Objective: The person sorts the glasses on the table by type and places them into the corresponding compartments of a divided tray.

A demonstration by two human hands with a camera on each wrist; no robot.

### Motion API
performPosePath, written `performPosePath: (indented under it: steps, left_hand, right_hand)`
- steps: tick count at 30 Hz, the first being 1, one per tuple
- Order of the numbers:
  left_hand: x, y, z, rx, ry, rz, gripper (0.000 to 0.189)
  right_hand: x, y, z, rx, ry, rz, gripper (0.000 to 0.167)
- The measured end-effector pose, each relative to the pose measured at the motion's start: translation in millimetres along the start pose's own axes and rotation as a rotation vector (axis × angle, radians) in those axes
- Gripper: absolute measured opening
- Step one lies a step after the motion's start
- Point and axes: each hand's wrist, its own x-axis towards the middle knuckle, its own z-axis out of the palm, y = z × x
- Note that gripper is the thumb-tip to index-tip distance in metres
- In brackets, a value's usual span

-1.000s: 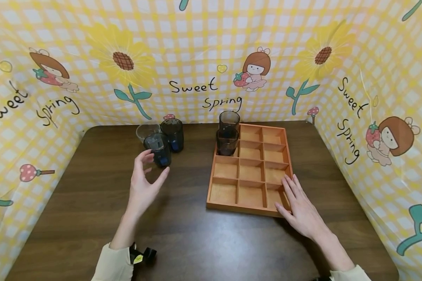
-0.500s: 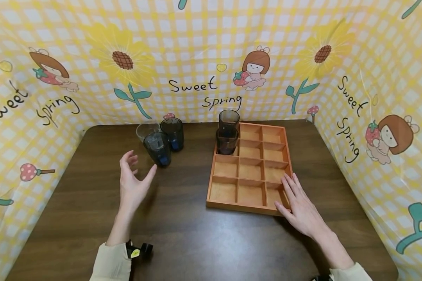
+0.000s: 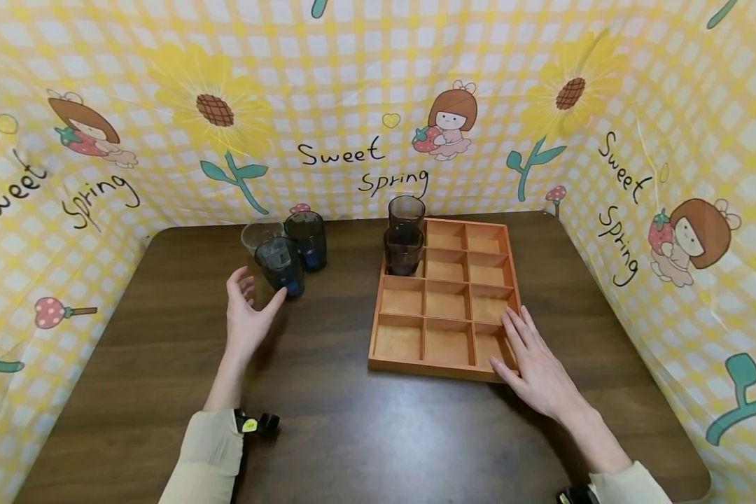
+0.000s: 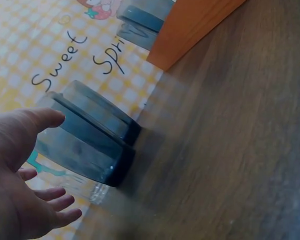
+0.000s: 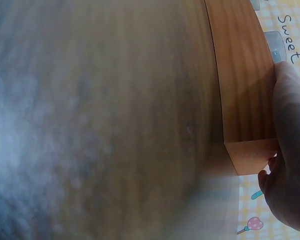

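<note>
My left hand (image 3: 249, 316) is spread beside the nearest dark tinted glass (image 3: 282, 269), thumb and fingers apart. In the left wrist view the thumb overlaps that glass (image 4: 90, 142), and contact cannot be told. A second dark glass (image 3: 313, 241) stands upright behind it, and a clear glass (image 3: 252, 236) is partly hidden at the back left. My right hand (image 3: 538, 371) rests with straight fingers on the near right edge of a wooden compartment tray (image 3: 441, 373). Two more dark glasses, a front one (image 3: 404, 255) and a rear one (image 3: 407, 208), stand in the tray's far left compartments.
The dark wooden table (image 3: 327, 420) has a yellow checked cloth (image 3: 365, 84) hanging around its back and sides. A small black camera (image 3: 267, 425) is strapped to my left wrist, and part of another (image 3: 573, 495) shows at the right.
My left hand first drew back to the left from the nearest dark glass, then came in toward it again. My right hand stays on the tray, and the head view shifts slightly.
</note>
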Motion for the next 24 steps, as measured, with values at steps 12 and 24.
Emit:
performPosePath:
  steps: [12,24]
  left_hand:
    - [19.1,-13.1,11.7,-0.029,-0.047,-0.030,0.089]
    - [25.4,-17.3,21.8,-0.106,-0.053,-0.044,0.092]
  right_hand:
    - [2.2,-1.8,0.4,0.004,-0.008,0.012,0.084]
    - [1.4,-0.2,1.4,-0.001,-0.007,0.015,0.085]
